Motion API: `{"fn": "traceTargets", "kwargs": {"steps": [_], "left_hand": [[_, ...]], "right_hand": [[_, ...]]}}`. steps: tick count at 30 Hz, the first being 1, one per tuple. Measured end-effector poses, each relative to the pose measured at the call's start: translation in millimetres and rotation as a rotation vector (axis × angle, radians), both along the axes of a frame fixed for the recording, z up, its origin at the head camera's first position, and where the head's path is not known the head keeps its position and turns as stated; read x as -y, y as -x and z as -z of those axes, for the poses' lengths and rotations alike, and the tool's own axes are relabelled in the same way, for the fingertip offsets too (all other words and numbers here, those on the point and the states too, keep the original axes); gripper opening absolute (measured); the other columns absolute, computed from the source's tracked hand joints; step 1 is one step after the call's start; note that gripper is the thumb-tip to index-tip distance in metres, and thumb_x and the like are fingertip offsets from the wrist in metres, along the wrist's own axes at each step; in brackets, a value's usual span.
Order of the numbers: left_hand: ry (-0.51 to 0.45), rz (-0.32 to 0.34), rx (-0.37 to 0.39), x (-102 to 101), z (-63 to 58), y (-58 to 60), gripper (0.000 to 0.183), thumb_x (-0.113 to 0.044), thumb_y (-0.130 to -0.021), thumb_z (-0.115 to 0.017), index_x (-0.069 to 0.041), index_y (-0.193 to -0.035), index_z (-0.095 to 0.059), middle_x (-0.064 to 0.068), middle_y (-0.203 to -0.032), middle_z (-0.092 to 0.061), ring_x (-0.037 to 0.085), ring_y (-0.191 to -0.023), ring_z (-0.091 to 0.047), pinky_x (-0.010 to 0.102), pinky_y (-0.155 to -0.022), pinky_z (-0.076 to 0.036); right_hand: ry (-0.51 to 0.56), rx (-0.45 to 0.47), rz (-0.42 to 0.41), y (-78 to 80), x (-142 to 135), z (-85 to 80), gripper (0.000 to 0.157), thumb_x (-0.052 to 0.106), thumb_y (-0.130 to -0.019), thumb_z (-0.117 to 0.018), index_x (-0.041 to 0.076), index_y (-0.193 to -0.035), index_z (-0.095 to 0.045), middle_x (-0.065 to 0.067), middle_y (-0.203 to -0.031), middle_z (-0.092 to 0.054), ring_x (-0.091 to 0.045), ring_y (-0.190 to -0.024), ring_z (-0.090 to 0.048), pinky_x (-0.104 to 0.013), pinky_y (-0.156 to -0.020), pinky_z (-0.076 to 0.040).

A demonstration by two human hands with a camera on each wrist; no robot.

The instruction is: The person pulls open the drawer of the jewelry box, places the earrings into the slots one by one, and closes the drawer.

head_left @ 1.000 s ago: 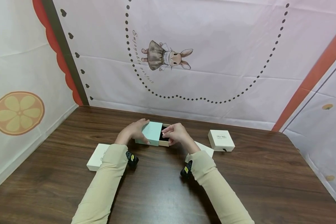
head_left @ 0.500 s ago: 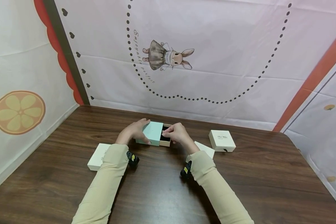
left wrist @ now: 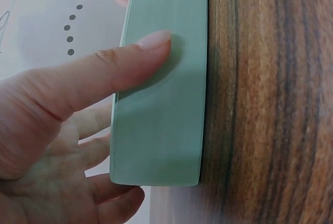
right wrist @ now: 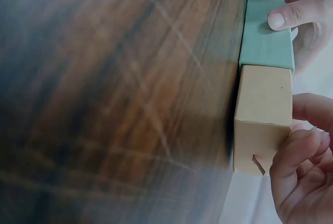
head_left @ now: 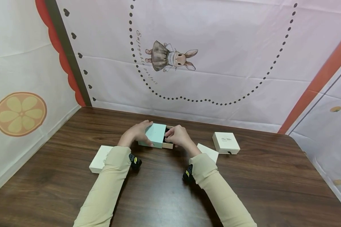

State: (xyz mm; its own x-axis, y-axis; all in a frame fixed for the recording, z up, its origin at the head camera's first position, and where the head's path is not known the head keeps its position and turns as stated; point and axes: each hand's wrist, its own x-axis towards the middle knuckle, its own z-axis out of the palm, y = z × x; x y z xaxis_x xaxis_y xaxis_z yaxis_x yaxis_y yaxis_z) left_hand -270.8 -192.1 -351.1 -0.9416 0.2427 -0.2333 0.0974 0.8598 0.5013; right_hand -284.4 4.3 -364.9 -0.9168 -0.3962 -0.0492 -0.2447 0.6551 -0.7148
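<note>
A mint-green drawer box (head_left: 156, 131) lies on the table, its beige drawer (right wrist: 264, 94) slid partly out to the right. My left hand (head_left: 136, 132) grips the green sleeve, thumb on the near side and fingers over the far side, as the left wrist view shows. The right hand (head_left: 178, 136) reaches into the drawer's dark inside with its fingers bent and their tips close together. Whether anything is pinched there is hidden by the fingers. A small cord tab (right wrist: 258, 164) shows on the drawer's end face.
To the left a white box (head_left: 98, 159) is partly covered by the left sleeve. Another white box (head_left: 208, 152) lies partly behind the right forearm. Farther right stands a white box (head_left: 226, 142) with printed lettering. A printed cloth (head_left: 216, 56) hangs behind the table.
My right fingers have bent more and moved lower into the drawer. The left hand keeps its hold on the box, which stays about in place.
</note>
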Motion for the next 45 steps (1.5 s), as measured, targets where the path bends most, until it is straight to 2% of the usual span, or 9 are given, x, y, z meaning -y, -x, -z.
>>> {"fn": "traceTargets", "kwargs": {"steps": [5,9,11,17,21,27,35,45], "left_hand": [[-0.008,0.002,0.006,0.2,1.7,0.6,0.101,-0.027,-0.069,-0.079,-0.01,-0.146,-0.016,0.014,-0.153,-0.005,0.039,-0.137,-0.013,0.055,-0.104,-0.025],[-0.008,0.005,0.006,-0.2,1.2,0.5,0.101,-0.027,-0.069,-0.079,-0.01,-0.146,-0.016,0.014,-0.153,-0.005,0.039,-0.137,-0.012,0.055,-0.105,-0.024],[-0.006,0.005,0.003,-0.2,0.9,0.4,0.101,-0.027,-0.069,-0.079,-0.01,-0.146,-0.016,0.014,-0.153,-0.005,0.038,-0.137,-0.012,0.054,-0.105,-0.024],[-0.003,0.003,0.003,0.0,1.1,0.5,0.1,-0.026,-0.069,-0.079,-0.01,-0.145,-0.016,0.014,-0.153,-0.005,0.038,-0.137,-0.012,0.054,-0.105,-0.024],[-0.01,0.001,0.0,-0.3,0.7,0.2,0.1,-0.026,-0.069,-0.079,-0.009,-0.145,-0.017,0.014,-0.152,-0.006,0.039,-0.137,-0.012,0.054,-0.105,-0.024],[-0.008,0.001,-0.003,-0.6,0.6,-0.5,0.1,-0.026,-0.068,-0.08,-0.009,-0.145,-0.018,0.014,-0.152,-0.006,0.038,-0.137,-0.013,0.054,-0.105,-0.023],[-0.007,-0.005,0.006,-1.6,0.2,-1.6,0.1,-0.026,-0.068,-0.08,-0.008,-0.145,-0.018,0.015,-0.152,-0.007,0.04,-0.137,-0.013,0.055,-0.105,-0.023],[-0.003,0.004,0.001,-0.5,0.7,-0.3,0.101,-0.026,-0.068,-0.08,-0.008,-0.145,-0.017,0.015,-0.152,-0.006,0.038,-0.137,-0.013,0.054,-0.105,-0.024]], "right_hand": [[-0.046,-0.046,-0.032,-0.1,1.0,-0.2,0.007,0.011,-0.081,-0.066,0.009,-0.081,-0.072,-0.005,-0.076,-0.069,-0.009,-0.041,-0.047,-0.023,-0.039,-0.044],[-0.037,-0.037,-0.018,0.5,-0.3,-1.0,0.011,0.012,-0.084,-0.062,0.009,-0.085,-0.073,-0.005,-0.077,-0.069,-0.01,-0.039,-0.046,-0.023,-0.04,-0.045],[0.001,0.007,0.0,1.4,-1.2,-0.9,0.013,0.011,-0.086,-0.06,0.008,-0.087,-0.072,-0.005,-0.076,-0.069,-0.009,-0.038,-0.044,-0.022,-0.04,-0.044],[0.187,0.24,0.049,3.7,-1.2,-2.2,0.015,0.006,-0.088,-0.055,0.001,-0.095,-0.067,-0.004,-0.069,-0.065,-0.007,-0.037,-0.034,-0.02,-0.038,-0.035],[0.207,0.306,0.06,2.6,-0.1,-5.5,0.014,0.005,-0.087,-0.056,-0.002,-0.095,-0.065,-0.003,-0.067,-0.064,-0.006,-0.037,-0.033,-0.02,-0.038,-0.033],[0.175,0.253,0.065,1.4,-0.8,-7.4,0.011,0.007,-0.084,-0.061,0.0,-0.087,-0.07,-0.003,-0.066,-0.062,-0.008,-0.036,-0.037,-0.021,-0.038,-0.035],[0.177,0.204,0.083,2.7,-3.2,-2.7,0.011,0.006,-0.082,-0.064,0.004,-0.09,-0.071,-0.003,-0.065,-0.06,-0.008,-0.036,-0.038,-0.022,-0.039,-0.039],[0.049,0.045,0.073,3.1,1.6,-1.1,0.007,0.006,-0.08,-0.064,0.007,-0.083,-0.071,-0.006,-0.075,-0.069,-0.009,-0.034,-0.044,-0.021,-0.038,-0.043]]}}
